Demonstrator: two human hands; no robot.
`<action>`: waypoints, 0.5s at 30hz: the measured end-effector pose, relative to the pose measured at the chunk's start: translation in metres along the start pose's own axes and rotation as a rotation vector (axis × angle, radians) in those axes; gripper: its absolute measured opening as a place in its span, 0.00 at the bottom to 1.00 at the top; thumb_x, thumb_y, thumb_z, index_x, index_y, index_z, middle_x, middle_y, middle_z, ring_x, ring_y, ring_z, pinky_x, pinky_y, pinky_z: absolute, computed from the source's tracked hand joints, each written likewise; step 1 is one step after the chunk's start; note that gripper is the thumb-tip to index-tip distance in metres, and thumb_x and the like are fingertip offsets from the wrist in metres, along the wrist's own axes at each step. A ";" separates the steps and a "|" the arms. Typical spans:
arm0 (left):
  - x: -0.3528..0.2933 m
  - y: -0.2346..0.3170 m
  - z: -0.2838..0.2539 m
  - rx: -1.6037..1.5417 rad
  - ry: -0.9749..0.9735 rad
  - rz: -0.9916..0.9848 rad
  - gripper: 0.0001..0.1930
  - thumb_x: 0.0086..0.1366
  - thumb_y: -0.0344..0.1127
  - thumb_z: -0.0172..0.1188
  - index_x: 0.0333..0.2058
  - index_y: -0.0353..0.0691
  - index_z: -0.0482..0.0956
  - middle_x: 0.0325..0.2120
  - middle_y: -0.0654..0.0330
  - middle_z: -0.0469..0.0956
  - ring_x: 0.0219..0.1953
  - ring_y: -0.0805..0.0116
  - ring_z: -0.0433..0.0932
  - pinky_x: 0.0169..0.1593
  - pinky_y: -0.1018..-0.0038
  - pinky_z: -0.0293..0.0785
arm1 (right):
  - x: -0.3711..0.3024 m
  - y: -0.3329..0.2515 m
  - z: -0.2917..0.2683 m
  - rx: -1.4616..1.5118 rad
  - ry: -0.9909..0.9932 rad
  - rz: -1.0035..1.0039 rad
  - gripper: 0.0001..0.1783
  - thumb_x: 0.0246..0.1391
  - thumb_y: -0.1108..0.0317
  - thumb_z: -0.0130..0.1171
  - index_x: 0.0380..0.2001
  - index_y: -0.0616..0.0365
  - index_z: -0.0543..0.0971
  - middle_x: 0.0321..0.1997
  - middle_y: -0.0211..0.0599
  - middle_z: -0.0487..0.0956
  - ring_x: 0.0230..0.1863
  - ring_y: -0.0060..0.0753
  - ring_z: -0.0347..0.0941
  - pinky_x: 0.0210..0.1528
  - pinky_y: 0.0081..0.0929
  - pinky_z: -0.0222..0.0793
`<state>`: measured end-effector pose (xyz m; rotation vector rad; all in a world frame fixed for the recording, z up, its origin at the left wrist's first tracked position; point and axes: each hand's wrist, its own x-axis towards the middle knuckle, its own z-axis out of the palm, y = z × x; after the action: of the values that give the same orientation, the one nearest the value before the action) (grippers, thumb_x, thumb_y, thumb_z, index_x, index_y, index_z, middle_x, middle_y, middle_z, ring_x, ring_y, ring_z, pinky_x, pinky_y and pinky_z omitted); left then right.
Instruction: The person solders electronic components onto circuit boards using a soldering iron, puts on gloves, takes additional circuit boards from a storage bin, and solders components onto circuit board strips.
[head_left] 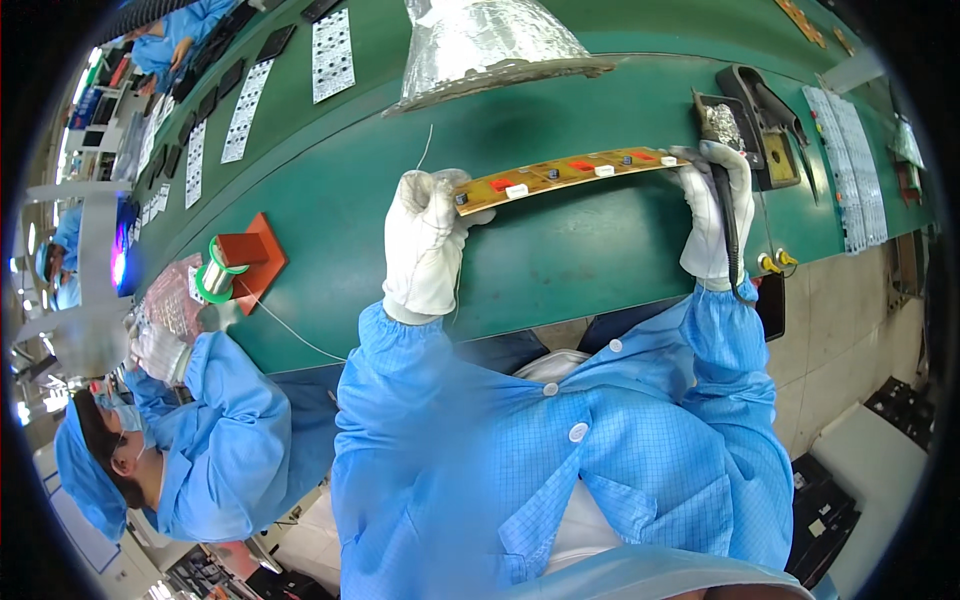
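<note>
Both my hands, in white gloves, hold up a long, narrow yellow-brown circuit board (572,174) above the green bench. It carries small white, black and red parts. My left hand (422,245) is closed on the board's left end, and a thin wire sticks up from its fingers. At the other end, my right hand (704,222) pinches the board and also grips a black soldering iron (727,215), whose cable runs down past my wrist. The iron's tip cannot be made out.
A foil-covered hood (490,50) hangs over the bench's far side. The iron stand (778,130) is at the right, near stacked white board strips (848,165). On the left stands a solder wire spool (218,272) on a red-brown holder (262,260). A co-worker (215,430) sits at left.
</note>
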<state>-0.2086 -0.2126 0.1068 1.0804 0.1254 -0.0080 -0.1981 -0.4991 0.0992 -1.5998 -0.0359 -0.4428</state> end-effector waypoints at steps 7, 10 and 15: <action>-0.005 -0.004 -0.006 -0.080 -0.130 0.054 0.15 0.63 0.47 0.64 0.36 0.47 0.69 0.35 0.63 0.69 0.37 0.67 0.74 0.38 0.72 0.75 | 0.001 0.002 -0.006 -0.023 -0.039 0.015 0.16 0.59 0.72 0.55 0.49 0.61 0.68 0.46 0.49 0.78 0.48 0.35 0.76 0.53 0.33 0.74; -0.008 0.000 -0.003 -0.046 -0.161 0.044 0.16 0.62 0.48 0.64 0.35 0.49 0.68 0.34 0.65 0.66 0.35 0.70 0.72 0.37 0.73 0.72 | 0.000 0.000 -0.007 -0.003 -0.044 0.017 0.16 0.59 0.71 0.56 0.49 0.61 0.69 0.46 0.48 0.79 0.48 0.34 0.76 0.53 0.32 0.73; -0.008 -0.001 -0.003 -0.166 -0.159 0.024 0.16 0.61 0.40 0.67 0.37 0.44 0.67 0.36 0.61 0.70 0.39 0.73 0.69 0.43 0.77 0.69 | 0.000 0.001 -0.009 -0.036 -0.072 0.026 0.16 0.59 0.69 0.57 0.49 0.61 0.69 0.46 0.47 0.79 0.48 0.33 0.76 0.53 0.30 0.73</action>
<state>-0.2172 -0.2109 0.1050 0.9120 -0.0296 -0.0607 -0.1999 -0.5076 0.0985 -1.6494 -0.0616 -0.3672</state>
